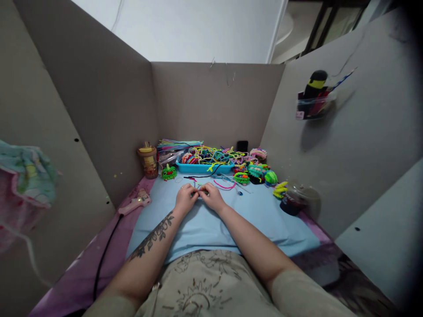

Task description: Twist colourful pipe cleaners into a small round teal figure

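On the near side of the blue tray [205,168], the left hand [186,198] and right hand [212,197] meet, fingertips pinched narrow around a thin purplish strand [194,184]; its slim, straight end pokes out toward the tray, while the rest is hidden by the fingers. A fuzzy magenta strand [225,186] curves along the tray's near side, beside the right hand. The smooth tray holds fluffy, kinked, multicoloured strands [216,156], and a rounded, textured green figure [169,173] sits by its left end.

The left grip [186,198] and right grip [212,197] meet at the fingertips near 1 blue tray [201,168].
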Motion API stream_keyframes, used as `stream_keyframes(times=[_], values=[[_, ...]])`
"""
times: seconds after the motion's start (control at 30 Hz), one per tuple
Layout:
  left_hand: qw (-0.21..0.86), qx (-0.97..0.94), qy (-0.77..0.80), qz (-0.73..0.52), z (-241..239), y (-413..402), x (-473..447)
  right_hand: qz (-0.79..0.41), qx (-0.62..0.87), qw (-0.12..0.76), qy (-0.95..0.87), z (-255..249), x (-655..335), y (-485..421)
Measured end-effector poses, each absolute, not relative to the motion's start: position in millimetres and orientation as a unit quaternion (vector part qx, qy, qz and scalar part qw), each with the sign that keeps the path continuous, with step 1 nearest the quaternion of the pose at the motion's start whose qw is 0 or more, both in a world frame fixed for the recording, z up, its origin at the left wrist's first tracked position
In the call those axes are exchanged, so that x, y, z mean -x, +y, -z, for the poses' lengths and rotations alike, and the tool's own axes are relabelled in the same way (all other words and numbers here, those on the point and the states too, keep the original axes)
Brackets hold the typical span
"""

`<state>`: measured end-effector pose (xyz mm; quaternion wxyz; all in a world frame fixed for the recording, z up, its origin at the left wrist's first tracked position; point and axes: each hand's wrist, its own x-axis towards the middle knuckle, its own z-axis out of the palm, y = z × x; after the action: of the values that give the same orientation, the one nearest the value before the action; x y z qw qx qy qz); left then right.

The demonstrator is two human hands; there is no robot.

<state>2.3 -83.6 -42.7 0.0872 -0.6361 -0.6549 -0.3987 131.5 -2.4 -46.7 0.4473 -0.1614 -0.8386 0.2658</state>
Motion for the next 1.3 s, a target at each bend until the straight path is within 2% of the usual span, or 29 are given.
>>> stream_keyframes(times=[0.87,1.3], values=[[0.099,0.656,-0.654,0.364,42.7,-83.2,-2.2,-0.191,0.153,0.409,-0.879,50.3,-131.7,3.2],[0.133,0.66,-0.62,0.403,43.5,-86.4,-3.9,-0.229,0.185,0.412,-0.862,56.9,-129.6,10.2]])
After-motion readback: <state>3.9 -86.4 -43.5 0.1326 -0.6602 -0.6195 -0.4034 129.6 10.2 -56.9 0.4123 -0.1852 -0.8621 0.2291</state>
